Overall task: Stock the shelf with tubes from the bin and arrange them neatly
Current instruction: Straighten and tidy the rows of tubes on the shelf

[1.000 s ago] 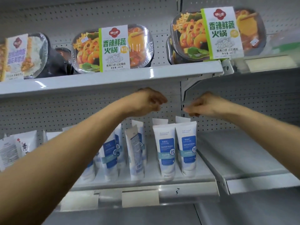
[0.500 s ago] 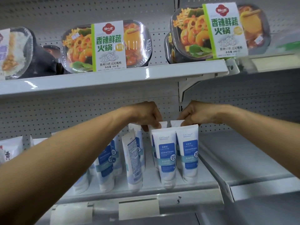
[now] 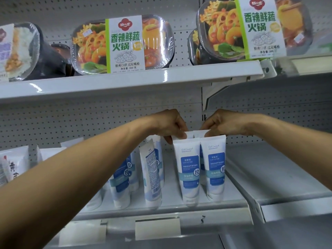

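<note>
White pegboard (image 3: 89, 123) backs the lower shelf (image 3: 176, 210), where tubes (image 3: 150, 177) stand cap-down. Left hand (image 3: 167, 123) and right hand (image 3: 222, 123) each pinch a rear tube (image 3: 189, 135) top with curled fingers, just behind two front tubes (image 3: 190, 169).

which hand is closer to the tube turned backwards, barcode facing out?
Left. The left hand is just above and right of the turned tube; the right hand is farther right, above the rightmost front tube. Each pinches a back-row tube top.

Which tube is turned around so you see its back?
The tube in the middle of the shelf: it shows small print and a barcode, while the others show blue front labels.
</note>
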The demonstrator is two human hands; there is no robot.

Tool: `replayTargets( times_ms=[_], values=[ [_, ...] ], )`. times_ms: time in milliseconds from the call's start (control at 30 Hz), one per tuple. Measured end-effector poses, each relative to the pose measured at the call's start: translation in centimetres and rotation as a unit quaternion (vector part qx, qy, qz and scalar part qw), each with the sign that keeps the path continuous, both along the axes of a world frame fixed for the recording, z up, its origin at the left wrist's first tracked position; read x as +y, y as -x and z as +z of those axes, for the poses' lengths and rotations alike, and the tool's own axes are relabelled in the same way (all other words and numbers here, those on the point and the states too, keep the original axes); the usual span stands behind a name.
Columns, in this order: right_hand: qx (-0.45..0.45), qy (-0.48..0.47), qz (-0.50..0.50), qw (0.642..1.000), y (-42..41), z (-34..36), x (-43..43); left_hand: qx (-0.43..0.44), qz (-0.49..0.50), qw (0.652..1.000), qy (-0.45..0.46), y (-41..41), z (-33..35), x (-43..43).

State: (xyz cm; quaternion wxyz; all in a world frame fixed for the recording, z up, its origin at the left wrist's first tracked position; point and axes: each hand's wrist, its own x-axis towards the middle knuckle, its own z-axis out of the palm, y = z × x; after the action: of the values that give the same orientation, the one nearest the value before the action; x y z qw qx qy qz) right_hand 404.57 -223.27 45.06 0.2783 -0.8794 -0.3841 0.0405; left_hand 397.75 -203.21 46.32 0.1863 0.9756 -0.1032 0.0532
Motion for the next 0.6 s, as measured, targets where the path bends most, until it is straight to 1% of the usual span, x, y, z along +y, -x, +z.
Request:
replayTargets(
  times_ms=[167,233,300,367,400,467,600],
  values=[
    [-0.009,0.009,-0.007,1.0,0.0,0.3,0.1,0.0,0.004,1.0,-0.027,0.2,0.3,0.2],
    [-0.017,-0.014,-0.014,1.0,-0.1,0.6,0.0,-0.028,0.007,0.999,-0.029,1.2,1.2,0.9],
    [-0.031,-0.058,-0.02,0.998,0.2,0.9,0.0,-0.051,0.014,0.998,-0.018,2.8,2.4,2.3],
    [-0.038,-0.086,-0.014,0.996,0.8,1.4,0.4,-0.048,0.025,0.998,-0.01,4.2,3.2,4.0],
    [-0.039,-0.083,-0.004,0.996,1.1,1.6,0.7,-0.037,0.031,0.999,-0.011,4.6,3.4,4.8],
    [-0.051,-0.047,0.017,0.997,1.8,2.1,1.8,-0.007,0.039,0.999,-0.03,4.9,3.1,5.9],
    [-0.075,0.051,0.038,0.995,2.5,2.3,4.6,0.049,0.026,0.994,-0.098,3.9,1.6,6.6]
  ],
)
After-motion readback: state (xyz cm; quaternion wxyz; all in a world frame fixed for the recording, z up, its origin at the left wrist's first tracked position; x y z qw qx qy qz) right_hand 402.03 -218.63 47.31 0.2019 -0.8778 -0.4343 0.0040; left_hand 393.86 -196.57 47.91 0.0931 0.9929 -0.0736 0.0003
